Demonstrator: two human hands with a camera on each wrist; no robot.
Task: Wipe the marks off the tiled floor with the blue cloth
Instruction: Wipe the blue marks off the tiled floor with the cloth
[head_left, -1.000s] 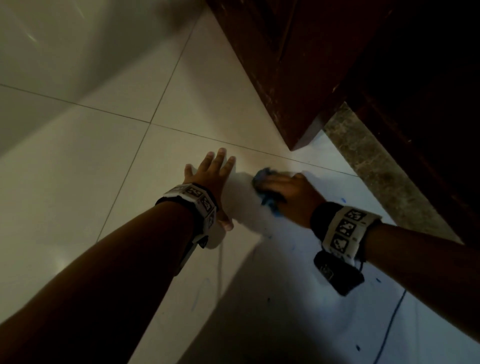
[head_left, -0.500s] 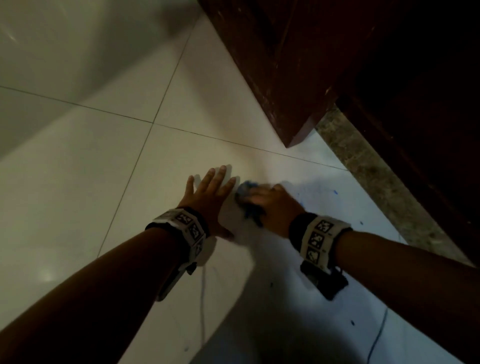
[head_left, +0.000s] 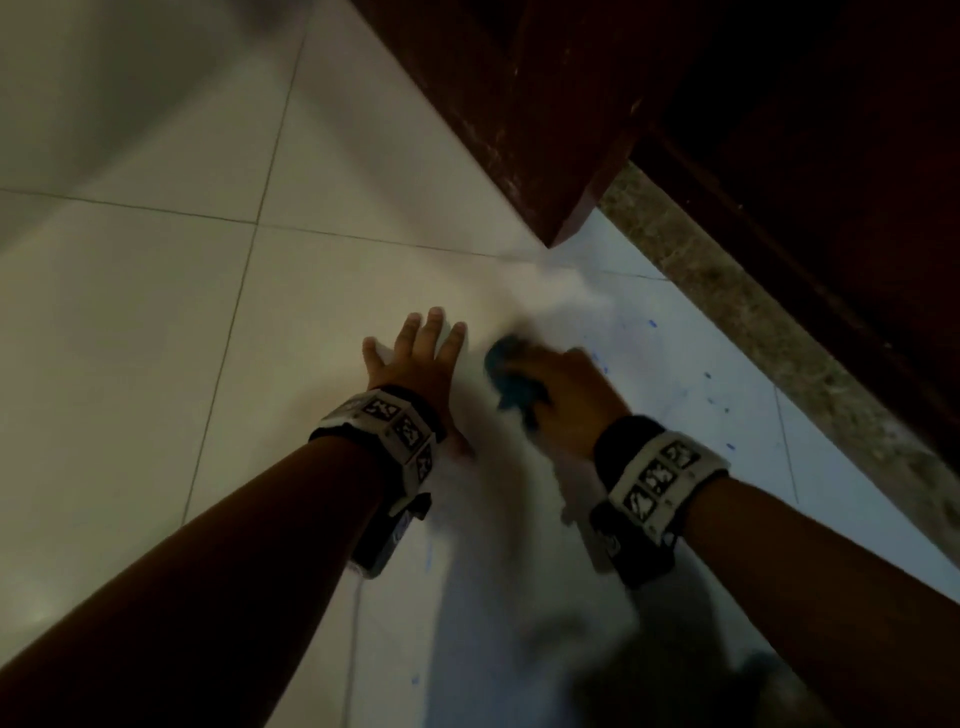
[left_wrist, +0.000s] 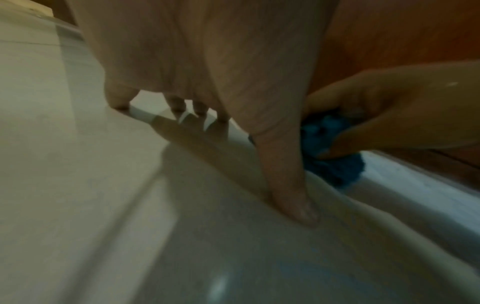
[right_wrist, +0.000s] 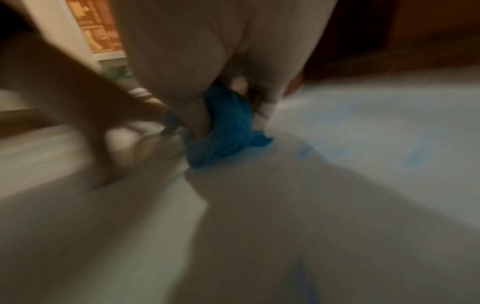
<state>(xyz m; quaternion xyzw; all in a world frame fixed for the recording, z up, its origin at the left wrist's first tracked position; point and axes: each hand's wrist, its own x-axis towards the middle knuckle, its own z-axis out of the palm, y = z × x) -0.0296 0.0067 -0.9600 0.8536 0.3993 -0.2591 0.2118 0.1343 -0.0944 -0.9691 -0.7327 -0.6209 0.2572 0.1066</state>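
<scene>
My right hand (head_left: 550, 387) grips a bunched blue cloth (head_left: 511, 382) and presses it on the pale tiled floor (head_left: 130, 338). In the right wrist view the blue cloth (right_wrist: 226, 127) sits under the curled fingers, blurred by motion. My left hand (head_left: 415, 358) lies flat on the floor just left of the cloth, fingers spread. From the left wrist, the straight thumb (left_wrist: 288, 189) touches the tile, with the blue cloth (left_wrist: 330, 156) behind it. Small blue marks (head_left: 711, 400) dot the tile to the right of my right hand, and a faint blue smear (right_wrist: 384, 144) shows beside the cloth.
A dark red-brown wooden cabinet (head_left: 545, 104) stands ahead, its corner close to the wiped spot. A speckled stone threshold (head_left: 753, 322) runs diagonally along the right. More blue marks (head_left: 428, 556) lie near my left forearm. Grout lines (head_left: 249, 270) cross the pale tiles to the left.
My right hand and the cloth slid left toward the left hand, then back to the right. The left hand stayed flat on the tile.
</scene>
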